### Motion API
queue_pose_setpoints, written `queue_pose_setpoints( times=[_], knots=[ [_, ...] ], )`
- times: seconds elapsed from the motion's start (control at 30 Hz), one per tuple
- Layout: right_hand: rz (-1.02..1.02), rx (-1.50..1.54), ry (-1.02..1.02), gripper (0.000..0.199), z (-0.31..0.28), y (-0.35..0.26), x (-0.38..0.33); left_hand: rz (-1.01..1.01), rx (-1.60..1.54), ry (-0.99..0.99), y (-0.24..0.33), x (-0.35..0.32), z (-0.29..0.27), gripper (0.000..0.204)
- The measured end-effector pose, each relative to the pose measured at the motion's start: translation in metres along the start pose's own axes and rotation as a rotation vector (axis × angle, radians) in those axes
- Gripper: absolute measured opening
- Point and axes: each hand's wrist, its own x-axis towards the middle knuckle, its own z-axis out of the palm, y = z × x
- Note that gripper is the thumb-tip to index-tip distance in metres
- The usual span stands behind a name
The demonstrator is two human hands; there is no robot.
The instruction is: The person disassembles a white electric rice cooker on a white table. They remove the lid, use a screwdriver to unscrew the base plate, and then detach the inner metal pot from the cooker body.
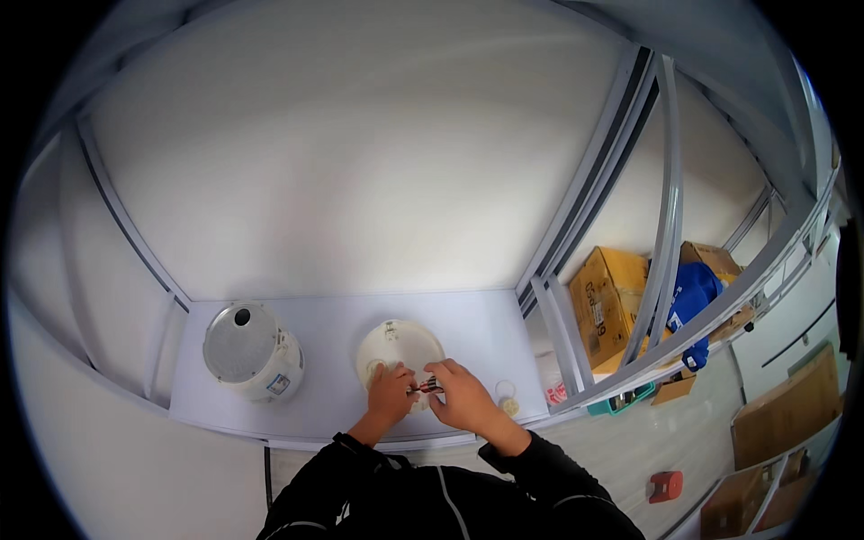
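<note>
A round off-white lid-like part (421, 337) lies on the white table in front of me, with small fittings on its face. My right hand (461, 396) is closed around a screwdriver (431, 385) with a red and black handle. The shaft points left, toward my other hand. My left hand (392, 394) rests over the near side of the round part, its fingers bent together beside the screwdriver's tip. Whatever those fingers grip is too small to make out. To the left stands a white drum-shaped housing (286, 369) with a grey top (239, 344) and a dark round hole.
Two small ring-like pieces, one clear (505, 389) and one yellowish (510, 407), lie right of my hands. A frame post (562, 333) borders the table's right side. Beyond it are a cardboard box (610, 301), a blue cloth (693, 301) and a red object (666, 486) on the floor.
</note>
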Motion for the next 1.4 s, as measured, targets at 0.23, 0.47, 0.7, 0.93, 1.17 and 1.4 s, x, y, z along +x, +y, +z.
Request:
queue_pose_setpoints(
  times=[0.23,0.47,0.7,0.93,1.17,1.4],
  knots=[
    [-0.143,-0.104,-0.067,0.051,0.001,0.025,0.000,-0.025,-0.014,-0.059,0.000,0.005,-0.003,0.015],
    [0.197,-0.063,-0.088,0.053,0.001,0.006,0.000,-0.045,-0.030,-0.086,0.001,0.007,-0.008,0.011],
    [-0.206,-0.065,0.115,0.060,0.010,0.025,0.004,0.000,0.015,-0.012,0.000,0.001,0.000,0.013],
    [0.157,0.070,0.043,0.076,0.007,0.019,0.007,0.121,0.132,0.136,-0.004,-0.004,0.015,0.017],
    [0.106,0.131,0.139,0.073,-0.005,0.021,0.010,0.113,0.080,0.109,0.009,-0.001,-0.011,0.012],
    [-0.043,0.161,0.434,0.064,-0.045,0.030,0.010,0.156,0.034,0.229,0.011,0.009,-0.017,0.007]
  ],
)
